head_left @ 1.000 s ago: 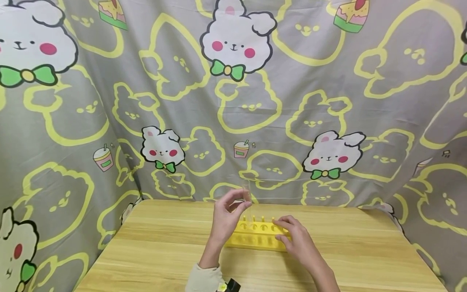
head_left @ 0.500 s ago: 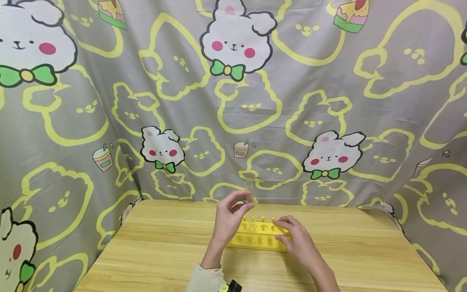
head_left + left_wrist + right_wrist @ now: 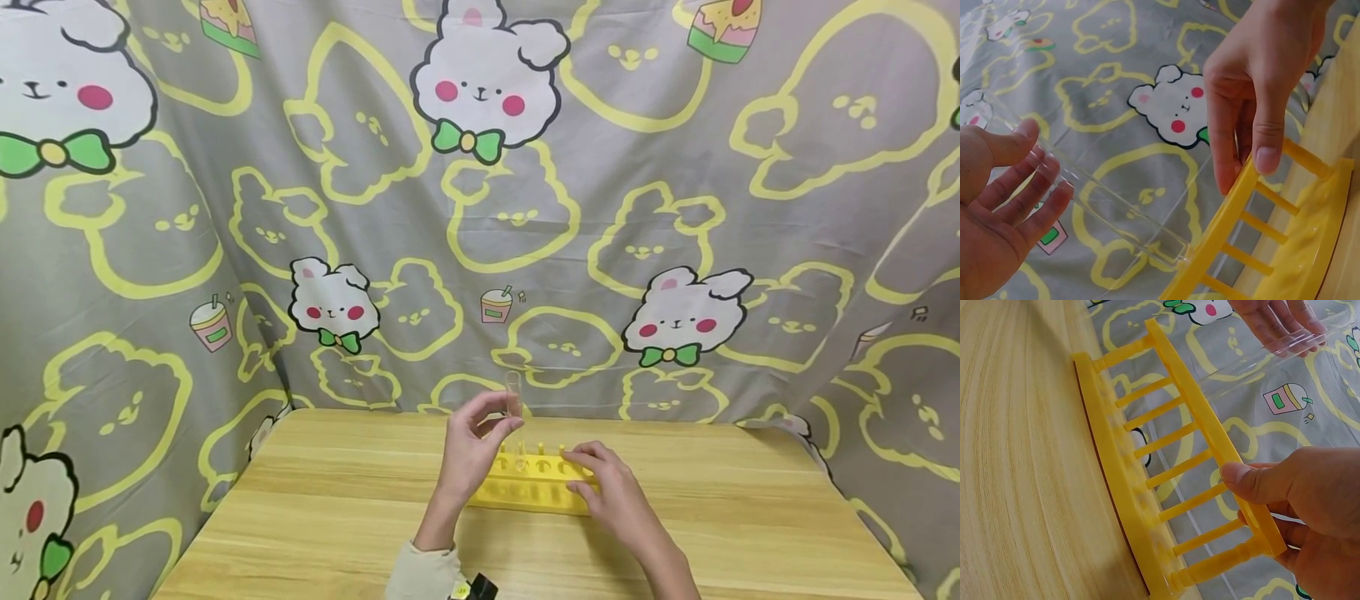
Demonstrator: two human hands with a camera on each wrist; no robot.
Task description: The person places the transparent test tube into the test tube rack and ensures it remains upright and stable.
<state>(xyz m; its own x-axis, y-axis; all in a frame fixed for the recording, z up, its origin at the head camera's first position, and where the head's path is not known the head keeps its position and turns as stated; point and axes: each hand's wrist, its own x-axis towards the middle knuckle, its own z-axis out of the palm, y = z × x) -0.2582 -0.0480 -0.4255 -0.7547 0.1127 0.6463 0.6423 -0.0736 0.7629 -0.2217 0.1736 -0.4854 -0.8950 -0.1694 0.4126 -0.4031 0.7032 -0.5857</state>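
A clear test tube (image 3: 514,400) stands nearly upright between the thumb and fingers of my left hand (image 3: 472,442), which pinches it. Its rounded lower end (image 3: 1175,257) meets the top plate of a yellow test tube rack (image 3: 525,496), right at one of the holes. My right hand (image 3: 611,492) grips the right end of the rack's top plate, thumb on the near side and fingers over the far side, as the right wrist view shows with the thumb (image 3: 1247,481) pressed on the plate.
The rack stands on a wooden table (image 3: 337,492). Behind and on both sides hangs a grey curtain (image 3: 405,225) with rabbit and drink-cup prints. A strap with a small black device (image 3: 480,587) sits at the left sleeve (image 3: 426,571).
My left hand has shifted slightly right with the test tube, and the tube's lower end now lines up with a rack hole. The right hand and the rack have stayed put.
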